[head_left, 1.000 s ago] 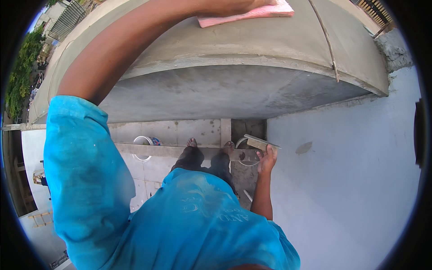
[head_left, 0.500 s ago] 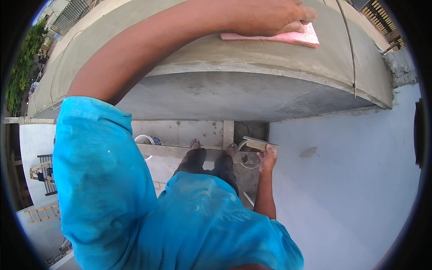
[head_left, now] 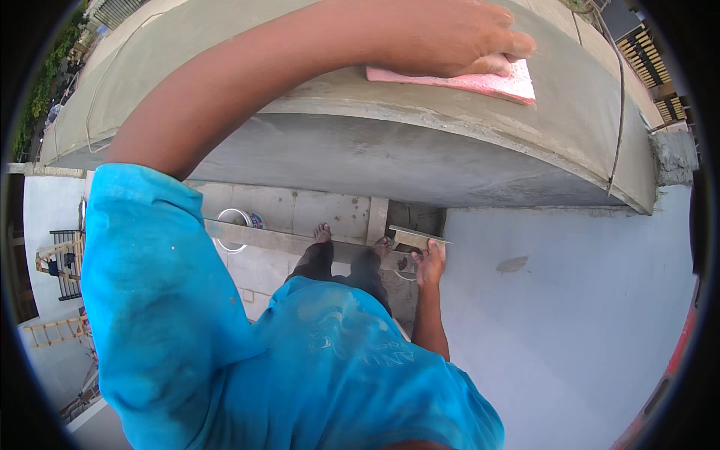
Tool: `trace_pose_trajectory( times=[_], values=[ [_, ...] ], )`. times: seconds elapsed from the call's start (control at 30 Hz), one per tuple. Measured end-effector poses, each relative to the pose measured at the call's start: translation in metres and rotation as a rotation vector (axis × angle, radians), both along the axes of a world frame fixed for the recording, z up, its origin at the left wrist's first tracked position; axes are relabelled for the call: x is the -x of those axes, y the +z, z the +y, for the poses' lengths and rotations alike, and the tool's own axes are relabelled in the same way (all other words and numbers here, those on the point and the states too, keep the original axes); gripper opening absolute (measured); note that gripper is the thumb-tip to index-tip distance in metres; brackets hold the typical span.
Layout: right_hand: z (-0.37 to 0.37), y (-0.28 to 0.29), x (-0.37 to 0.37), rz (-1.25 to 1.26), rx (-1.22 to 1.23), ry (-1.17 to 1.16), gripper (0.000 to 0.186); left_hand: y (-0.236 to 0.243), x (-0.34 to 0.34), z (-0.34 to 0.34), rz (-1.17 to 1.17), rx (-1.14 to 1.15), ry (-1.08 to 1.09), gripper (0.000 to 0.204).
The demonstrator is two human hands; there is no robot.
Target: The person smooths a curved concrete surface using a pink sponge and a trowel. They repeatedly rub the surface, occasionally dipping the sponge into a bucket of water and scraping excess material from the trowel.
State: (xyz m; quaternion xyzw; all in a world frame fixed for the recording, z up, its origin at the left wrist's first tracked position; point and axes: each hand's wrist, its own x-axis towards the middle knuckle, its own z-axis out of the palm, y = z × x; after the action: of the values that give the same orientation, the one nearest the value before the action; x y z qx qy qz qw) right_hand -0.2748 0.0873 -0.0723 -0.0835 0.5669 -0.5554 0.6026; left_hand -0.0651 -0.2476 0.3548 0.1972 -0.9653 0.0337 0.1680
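At the top, my left hand (head_left: 469, 41) has curled fingers on a flat pink pad (head_left: 495, 88), which lies against the grey plastered surface (head_left: 585, 112) of the curved ledge. Lower right of centre, my right hand (head_left: 430, 262) grips a flat metal trowel (head_left: 412, 240), held roughly level beside the pale wall (head_left: 562, 315). Below the ledge my bare feet (head_left: 322, 232) rest on a narrow plank (head_left: 274, 241). The underside of the pad is hidden.
A white bucket (head_left: 231, 214) stands below the plank at left. A thin rod (head_left: 621, 105) hangs over the ledge at right. Ladders (head_left: 56, 330) and a railing (head_left: 67, 247) show at far left, with trees (head_left: 41, 112) beyond.
My left hand and the pink pad have moved right and slightly down over the ledge. The whole view has shifted a little; my right hand still holds the trowel.
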Motion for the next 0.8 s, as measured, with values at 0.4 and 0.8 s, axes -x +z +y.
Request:
trace_pose_trajectory(
  times=[0.4,0.8],
  values=[
    [0.0,-0.007,-0.005,0.033,0.001,-0.014,0.034,0.025,-0.071,-0.008,-0.089,0.0,0.32,0.029],
    [-0.023,0.0,-0.047,-0.001,0.026,-0.001,0.028,0.024,-0.104,0.001,-0.105,0.063,0.335,0.026]
  ],
)
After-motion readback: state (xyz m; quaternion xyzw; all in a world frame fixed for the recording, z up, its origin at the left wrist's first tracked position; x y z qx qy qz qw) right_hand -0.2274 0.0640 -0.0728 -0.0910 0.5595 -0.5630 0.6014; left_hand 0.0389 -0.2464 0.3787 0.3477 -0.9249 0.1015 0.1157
